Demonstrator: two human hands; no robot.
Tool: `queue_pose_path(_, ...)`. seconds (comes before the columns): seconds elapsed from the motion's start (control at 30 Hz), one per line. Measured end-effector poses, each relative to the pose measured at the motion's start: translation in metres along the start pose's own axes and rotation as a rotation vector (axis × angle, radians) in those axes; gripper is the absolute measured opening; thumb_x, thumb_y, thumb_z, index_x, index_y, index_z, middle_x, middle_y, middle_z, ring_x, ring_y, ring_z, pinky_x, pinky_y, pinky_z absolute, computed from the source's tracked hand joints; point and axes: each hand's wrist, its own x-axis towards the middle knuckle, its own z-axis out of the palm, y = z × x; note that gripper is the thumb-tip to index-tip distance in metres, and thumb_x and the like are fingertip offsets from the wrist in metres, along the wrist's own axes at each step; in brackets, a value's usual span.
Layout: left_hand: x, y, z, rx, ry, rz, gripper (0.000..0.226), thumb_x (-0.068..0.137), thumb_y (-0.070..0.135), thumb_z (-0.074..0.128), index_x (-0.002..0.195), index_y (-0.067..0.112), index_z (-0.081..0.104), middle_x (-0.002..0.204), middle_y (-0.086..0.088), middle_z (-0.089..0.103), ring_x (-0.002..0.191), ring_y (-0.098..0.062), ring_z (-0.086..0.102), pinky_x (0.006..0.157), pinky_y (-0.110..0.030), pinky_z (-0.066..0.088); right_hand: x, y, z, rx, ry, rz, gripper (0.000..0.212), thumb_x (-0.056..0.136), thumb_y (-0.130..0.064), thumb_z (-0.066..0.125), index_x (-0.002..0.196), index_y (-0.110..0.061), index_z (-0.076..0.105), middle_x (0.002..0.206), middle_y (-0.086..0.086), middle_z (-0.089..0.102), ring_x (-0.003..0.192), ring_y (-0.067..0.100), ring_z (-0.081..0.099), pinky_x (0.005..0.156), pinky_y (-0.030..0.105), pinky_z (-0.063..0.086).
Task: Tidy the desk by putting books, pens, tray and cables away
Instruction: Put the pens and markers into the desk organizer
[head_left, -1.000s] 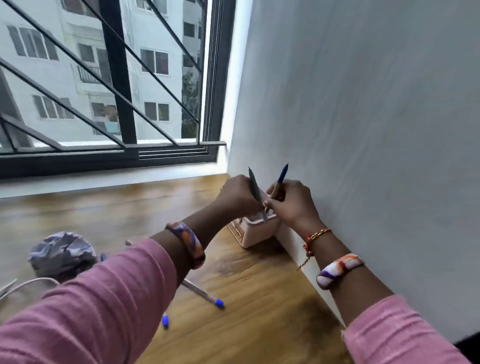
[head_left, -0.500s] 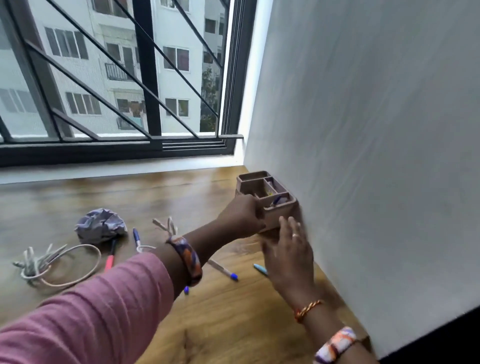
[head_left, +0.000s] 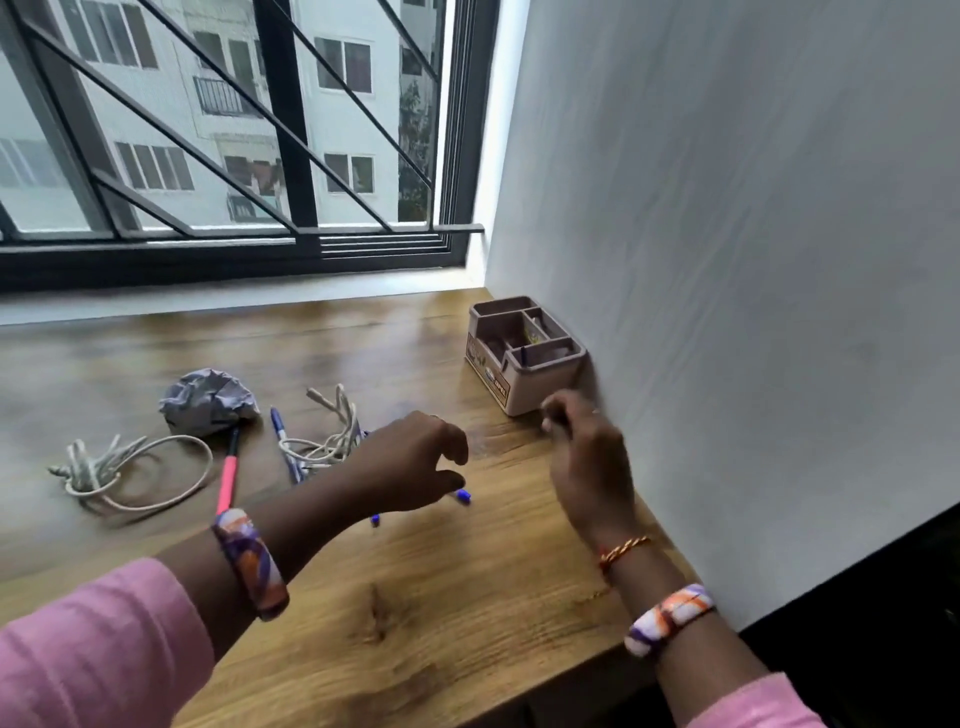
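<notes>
Wooden desk (head_left: 415, 623); pink pen (head_left: 227, 475) lengthwise toward window, tip under crumpled paper (head_left: 208, 400).

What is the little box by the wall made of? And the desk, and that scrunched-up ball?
The organizer box looks like matte beige plastic: smooth moulded walls and dividers. The desk looks like wood or a wood-look laminate: brown grain lines and a slight shine; I cannot tell which. The crumpled ball looks like paper, grey-white with sharp creases, though thin plastic is possible.

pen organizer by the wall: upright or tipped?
Upright. The organizer stands flat on the desk against the wall, open compartments facing up. Neither hand touches it.
</notes>
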Motion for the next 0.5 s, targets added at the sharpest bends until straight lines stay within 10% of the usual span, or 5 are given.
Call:
queue_pose_path(0.17,-0.004,-0.01,-0.021,0.085,-0.08,-0.085,0.026,0.084,0.03,0.065,0.109,0.02,0.064,0.109,0.003,0.065,0.099,-0.013,0.06,0.082,-0.028,0.05,0.072,-0.023,-0.026,0.265,0.367,-0.101,0.01,0.088,-0.001,0.056,0.098,0.001,0.056,0.091,0.01,0.064,0.083,0.012,0.059,0.075,-0.001,0.042)
queue_pose_path(0.4,0.001,-0.026,-0.045,0.182,-0.28,-0.313,0.028,0.082,0.038,0.063,0.091,0.012,0.069,0.076,-0.003,0.063,0.072,-0.017,0.055,0.061,-0.025,0.041,0.09,0.006,0.018,0.227,0.035,0.22,0.026,0.085,0.003,0.058,0.11,-0.003,0.057,0.11,0.014,0.064,0.104,0.024,0.061,0.08,0.022,0.048)
queue_pose_path(0.5,0.001,-0.034,-0.048,0.115,-0.322,-0.453,0.029,0.086,0.037,0.059,0.081,0.01,0.068,0.055,0.004,0.058,0.051,-0.014,0.056,0.05,-0.021,0.043,0.082,-0.003,0.031,0.035,0.147,0.058,0.037,0.082,0.003,0.047,0.117,-0.006,0.055,0.121,0.015,0.057,0.114,0.03,0.053,0.096,0.034,0.045)
